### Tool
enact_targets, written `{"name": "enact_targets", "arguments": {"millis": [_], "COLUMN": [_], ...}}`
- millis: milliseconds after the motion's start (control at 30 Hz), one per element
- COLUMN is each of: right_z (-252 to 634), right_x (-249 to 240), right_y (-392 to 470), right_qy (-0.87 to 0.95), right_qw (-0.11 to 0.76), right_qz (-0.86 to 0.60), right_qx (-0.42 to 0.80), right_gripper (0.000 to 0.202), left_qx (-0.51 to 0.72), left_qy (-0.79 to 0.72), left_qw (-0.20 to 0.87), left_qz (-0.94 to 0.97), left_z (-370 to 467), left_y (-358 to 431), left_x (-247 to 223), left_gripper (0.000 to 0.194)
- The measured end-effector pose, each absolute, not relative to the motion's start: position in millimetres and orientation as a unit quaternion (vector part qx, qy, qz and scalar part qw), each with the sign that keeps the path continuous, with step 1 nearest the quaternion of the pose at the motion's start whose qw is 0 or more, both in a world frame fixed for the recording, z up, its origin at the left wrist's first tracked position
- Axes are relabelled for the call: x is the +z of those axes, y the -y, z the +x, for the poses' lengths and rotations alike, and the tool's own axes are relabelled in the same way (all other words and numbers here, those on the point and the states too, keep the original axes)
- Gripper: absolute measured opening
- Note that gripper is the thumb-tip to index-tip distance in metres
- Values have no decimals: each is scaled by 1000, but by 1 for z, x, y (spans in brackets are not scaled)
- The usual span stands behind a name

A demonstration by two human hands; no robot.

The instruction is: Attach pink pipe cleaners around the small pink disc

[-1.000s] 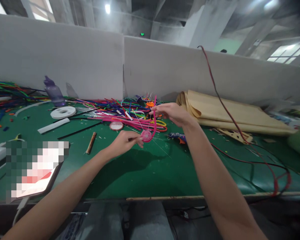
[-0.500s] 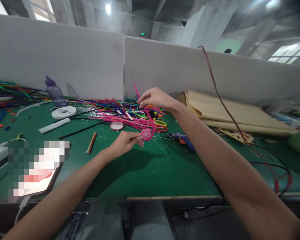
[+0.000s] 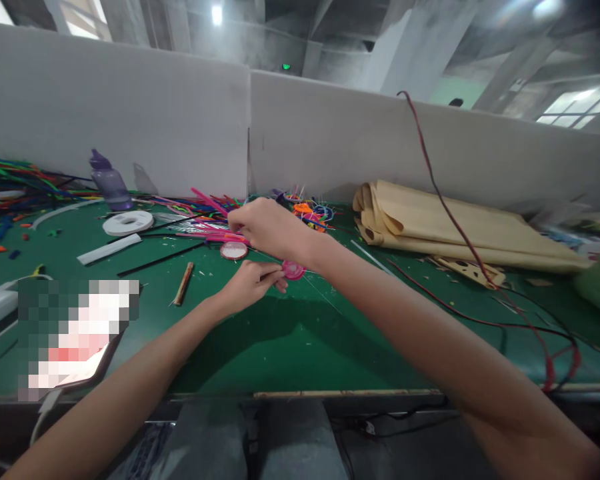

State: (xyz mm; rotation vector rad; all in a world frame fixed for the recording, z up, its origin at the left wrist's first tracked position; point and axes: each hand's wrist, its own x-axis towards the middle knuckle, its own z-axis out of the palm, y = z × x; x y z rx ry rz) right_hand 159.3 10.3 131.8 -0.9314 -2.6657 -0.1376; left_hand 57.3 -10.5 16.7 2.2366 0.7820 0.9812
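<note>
On the green desk, at left, a purple bottle, standing upright. Near it, a white ring-shaped roll and a white strip. Closer, a short brown stick. At right, folded tan sheets. Against the pale partition, a red-and-black cable, hanging down.

The coil near the clock's centre and the strip at ten o'clock are bright pink. The tabletop at six is plain green. Around half past nine, the bottle is see-through purple and the heap mixes green, blue, red and orange. At nine, the reel is white. The paper at three is plain tan; the cord at two, red and black.
</note>
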Motion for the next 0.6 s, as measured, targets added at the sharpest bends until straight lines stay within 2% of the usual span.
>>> {"name": "enact_targets", "arguments": {"millis": [233, 433, 600], "right_z": [154, 152, 139], "right_x": [127, 142, 130], "right_y": [-2, -17, -31], "right_qy": [953, 930, 912], "right_qw": [106, 87, -28], "right_qz": [-279, -356, -408], "right_qx": [42, 34, 33], "right_gripper": [29, 34, 23], "left_qx": [388, 360, 357], "left_qy": [-277, -274, -262], "left_qw": [282, 264, 259], "left_qz": [833, 852, 858], "left_z": [59, 62, 64], "left_y": [7, 15, 16], "left_x": [10, 18, 16], "left_gripper": [29, 31, 30]}}
